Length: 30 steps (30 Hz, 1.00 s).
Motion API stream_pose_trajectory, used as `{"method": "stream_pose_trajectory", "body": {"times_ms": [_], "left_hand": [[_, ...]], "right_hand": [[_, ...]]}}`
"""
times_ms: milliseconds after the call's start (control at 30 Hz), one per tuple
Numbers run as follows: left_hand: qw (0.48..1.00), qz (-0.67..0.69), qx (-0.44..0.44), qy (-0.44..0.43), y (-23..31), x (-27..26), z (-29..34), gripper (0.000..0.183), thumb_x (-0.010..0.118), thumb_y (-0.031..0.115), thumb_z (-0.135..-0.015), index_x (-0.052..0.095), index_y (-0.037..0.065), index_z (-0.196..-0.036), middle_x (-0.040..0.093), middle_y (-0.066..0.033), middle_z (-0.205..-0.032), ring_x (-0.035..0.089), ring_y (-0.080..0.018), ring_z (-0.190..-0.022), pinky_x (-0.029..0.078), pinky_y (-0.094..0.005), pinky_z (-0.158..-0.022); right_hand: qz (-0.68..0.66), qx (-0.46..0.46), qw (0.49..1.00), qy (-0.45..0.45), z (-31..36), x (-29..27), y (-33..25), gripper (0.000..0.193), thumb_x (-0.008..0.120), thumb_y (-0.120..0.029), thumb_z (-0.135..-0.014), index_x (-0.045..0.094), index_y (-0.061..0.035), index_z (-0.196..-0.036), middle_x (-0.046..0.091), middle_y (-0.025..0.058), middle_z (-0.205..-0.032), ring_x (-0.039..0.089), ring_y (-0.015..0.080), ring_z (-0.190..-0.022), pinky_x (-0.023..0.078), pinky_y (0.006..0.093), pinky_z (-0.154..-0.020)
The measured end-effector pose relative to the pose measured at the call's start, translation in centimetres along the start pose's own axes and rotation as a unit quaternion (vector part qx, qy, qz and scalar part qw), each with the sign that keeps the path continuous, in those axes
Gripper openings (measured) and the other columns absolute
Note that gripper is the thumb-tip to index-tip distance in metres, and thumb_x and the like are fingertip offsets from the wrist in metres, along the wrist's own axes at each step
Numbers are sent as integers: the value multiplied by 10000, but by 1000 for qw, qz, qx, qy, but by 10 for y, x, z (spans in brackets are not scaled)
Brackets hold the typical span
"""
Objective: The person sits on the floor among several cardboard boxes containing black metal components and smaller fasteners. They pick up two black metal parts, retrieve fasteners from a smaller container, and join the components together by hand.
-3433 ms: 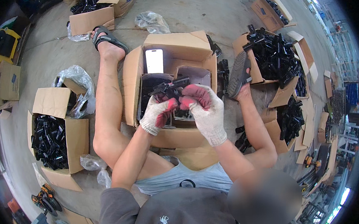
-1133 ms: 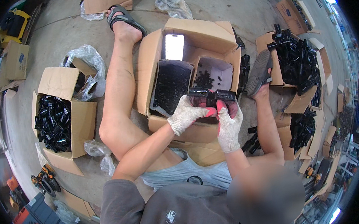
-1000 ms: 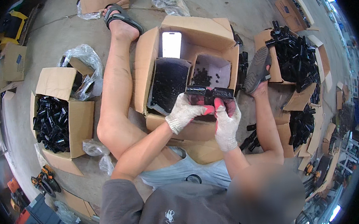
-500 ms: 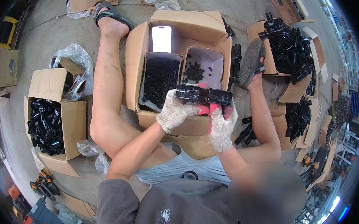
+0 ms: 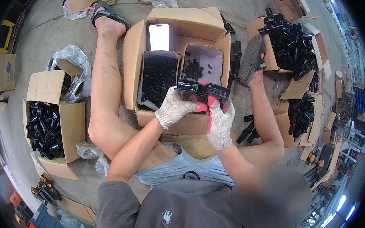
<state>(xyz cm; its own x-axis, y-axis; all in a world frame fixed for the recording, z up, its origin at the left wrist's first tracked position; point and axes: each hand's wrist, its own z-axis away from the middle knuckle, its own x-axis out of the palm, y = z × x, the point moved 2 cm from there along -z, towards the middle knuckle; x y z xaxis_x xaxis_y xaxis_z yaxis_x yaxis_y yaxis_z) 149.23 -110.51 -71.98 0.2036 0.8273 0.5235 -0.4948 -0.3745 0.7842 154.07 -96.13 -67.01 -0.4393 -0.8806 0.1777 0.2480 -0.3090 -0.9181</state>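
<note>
An elongated black part (image 5: 198,88) is held horizontally by both hands above the near side of an open carton (image 5: 187,124), with its right end set slightly lower in the view. Its left half is pinched in the grip of the left hand (image 5: 175,107); its right half is pinched in the grip of the right hand (image 5: 220,126). Both thumbs are placed close together near its middle. White knit gloves with red palm faces are worn.

Two inner boxes are seated side by side within the carton. The left inner box (image 5: 160,54) is covered inside with small black pieces; in the right inner box (image 5: 215,60), similar pieces are gathered mainly toward the left. A phone (image 5: 159,37) with a bright white screen is propped behind the left inner box. The carton is flanked on the floor (image 5: 60,35) by a left-hand carton (image 5: 74,132) filled with black parts.
</note>
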Motion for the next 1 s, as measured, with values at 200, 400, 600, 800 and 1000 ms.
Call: {"method": "stream_pose_trajectory", "body": {"times_ms": [200, 400, 600, 800, 1000], "left_hand": [[999, -12, -31, -19, 9, 7, 2, 532, 825, -59, -701, 682, 32, -1206, 716, -49, -1101, 659, -113, -994, 563, -310, -884], [999, 21, -10, -41, 10, 3, 4, 600, 823, -41, -703, 633, -1, -1271, 696, -103, -1197, 674, -174, -1076, 570, -348, -934], [998, 30, -8, -53, 7, 1, 2, 625, 826, -36, -698, 619, -19, -1288, 693, -112, -1206, 675, -196, -1096, 565, -360, -961], [999, 23, -12, -39, 24, 8, 5, 567, 784, -128, -721, 643, 16, -1251, 712, -68, -1154, 672, -136, -1038, 564, -319, -931], [1000, 14, 3, -19, 10, 2, 2, 549, 822, -92, -695, 678, 43, -1207, 716, -23, -1055, 649, -99, -936, 556, -294, -847]], "right_hand": [[-23, 4, 999, 24, 5, -13, 13, 240, 668, -24, -937, 610, -17, -1170, 633, -4, -968, 526, 50, -741, 425, 213, -626], [19, -31, 998, -44, 9, -17, 2, 301, 651, 35, -907, 591, -9, -1199, 639, 22, -1056, 584, 77, -879, 489, 225, -738], [80, -102, 989, -74, 8, -15, -6, 321, 632, 56, -893, 560, 24, -1204, 622, 62, -1102, 601, 133, -969, 503, 262, -823], [264, -235, 929, -113, -9, -19, -26, 291, 676, 21, -833, 590, 51, -1109, 596, 133, -967, 643, 258, -879, 505, 307, -785], [294, -226, 920, -129, -10, -16, -33, 273, 677, 25, -829, 605, 45, -1092, 624, 128, -965, 644, 247, -881, 509, 312, -792]]}}
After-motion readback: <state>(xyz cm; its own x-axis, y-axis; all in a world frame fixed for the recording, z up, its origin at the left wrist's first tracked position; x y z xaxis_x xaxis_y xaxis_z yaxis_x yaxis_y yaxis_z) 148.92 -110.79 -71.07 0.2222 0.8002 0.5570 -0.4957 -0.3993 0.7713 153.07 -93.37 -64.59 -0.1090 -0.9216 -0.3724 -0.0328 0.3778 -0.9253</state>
